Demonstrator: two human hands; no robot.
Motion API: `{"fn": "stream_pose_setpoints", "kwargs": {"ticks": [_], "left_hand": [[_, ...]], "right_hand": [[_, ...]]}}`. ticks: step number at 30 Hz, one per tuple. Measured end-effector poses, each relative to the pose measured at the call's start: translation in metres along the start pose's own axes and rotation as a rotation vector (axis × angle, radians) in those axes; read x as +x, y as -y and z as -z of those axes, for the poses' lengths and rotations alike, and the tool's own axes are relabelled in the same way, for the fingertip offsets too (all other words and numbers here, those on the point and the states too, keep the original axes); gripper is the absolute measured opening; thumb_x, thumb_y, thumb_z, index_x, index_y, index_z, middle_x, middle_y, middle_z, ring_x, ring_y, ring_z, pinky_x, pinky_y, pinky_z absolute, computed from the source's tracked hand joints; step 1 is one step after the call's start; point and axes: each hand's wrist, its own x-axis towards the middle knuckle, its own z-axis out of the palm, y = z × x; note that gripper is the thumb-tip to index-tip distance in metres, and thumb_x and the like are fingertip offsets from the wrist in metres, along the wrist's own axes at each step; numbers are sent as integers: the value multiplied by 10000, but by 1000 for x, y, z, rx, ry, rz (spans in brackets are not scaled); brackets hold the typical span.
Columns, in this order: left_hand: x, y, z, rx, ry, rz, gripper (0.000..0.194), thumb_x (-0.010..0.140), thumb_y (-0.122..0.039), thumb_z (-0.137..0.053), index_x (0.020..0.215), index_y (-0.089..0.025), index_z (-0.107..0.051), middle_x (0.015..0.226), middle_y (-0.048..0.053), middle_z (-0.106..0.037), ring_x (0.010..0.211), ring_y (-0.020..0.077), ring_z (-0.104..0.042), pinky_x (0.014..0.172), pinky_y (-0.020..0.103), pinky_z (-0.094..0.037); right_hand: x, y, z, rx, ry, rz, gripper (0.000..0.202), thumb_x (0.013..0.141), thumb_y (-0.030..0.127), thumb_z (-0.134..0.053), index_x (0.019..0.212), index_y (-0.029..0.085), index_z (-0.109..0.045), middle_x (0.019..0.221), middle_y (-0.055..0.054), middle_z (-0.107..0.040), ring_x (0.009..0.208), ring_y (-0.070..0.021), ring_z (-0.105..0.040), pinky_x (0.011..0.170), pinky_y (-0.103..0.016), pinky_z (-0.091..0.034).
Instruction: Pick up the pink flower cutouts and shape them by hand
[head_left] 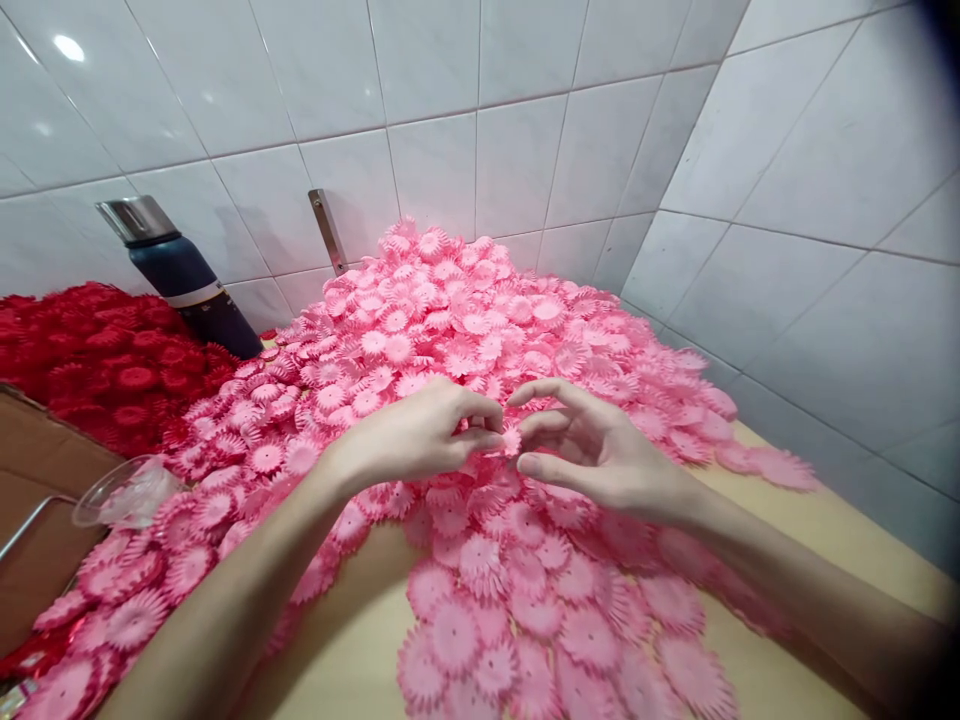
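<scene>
My left hand (427,430) is over the middle of a large heap of pink, scalloped flower discs (450,320), its thumb and fingertips pinched on the edge of a small pink flower piece (511,440). Facing it from the right, my right hand (600,450) has its thumb and curved fingers spread apart, close beside the same piece; no hold on it shows. More pink discs with small centre holes lie loosely in front of and below both hands.
A dark blue bottle (195,285) leans by a red flower pile (112,350) at the left. Nearer are a clear plastic dish (127,492) and a cardboard box (52,500). A metal strip (328,230) rests against the tiled wall (427,60). The tabletop (345,620) is pale yellow.
</scene>
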Motion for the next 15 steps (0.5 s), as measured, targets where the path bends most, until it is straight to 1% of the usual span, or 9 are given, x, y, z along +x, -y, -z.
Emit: {"fn": "stream_pose_setpoints", "kwargs": {"ticks": [2,5,9,13,15], "left_hand": [[-1,0,1,9,-2,-3,215,886,-202,-475,788,-148,-659,683,19,-594,637,124,-513,598,242,-358],[-1,-1,1,21,16,-24,216,881,-185,-477,781,-149,-665,650,15,-587,621,122,-499,609,247,-362],[0,0,-1,27,12,-37,225,887,-216,-486,771,-143,-664,631,12,-585,592,114,-487,597,250,-355],[0,1,-3,29,15,-43,232,887,-207,-482,762,-139,-665,594,-1,-572,543,99,-465,578,248,-351],[0,1,-3,8,38,-49,219,886,-198,-485,787,-136,-671,622,6,-604,549,99,-490,580,244,-365]], "right_hand": [[1,-1,1,17,8,6,381,841,274,-683,1164,274,-481,863,2,-667,763,-128,-631,678,-263,-514],[3,-3,1,-6,-39,18,346,850,279,-671,1150,249,-502,806,3,-681,738,-134,-639,691,-278,-521],[3,-2,0,15,-73,5,385,797,278,-729,1115,244,-516,821,2,-699,764,-142,-671,717,-283,-543],[3,0,-2,10,-111,-45,385,765,293,-759,1067,231,-528,788,-4,-728,719,-145,-682,669,-274,-540],[3,0,-1,-4,-115,-71,402,735,282,-783,1049,228,-538,752,1,-731,682,-148,-680,639,-272,-534]]}}
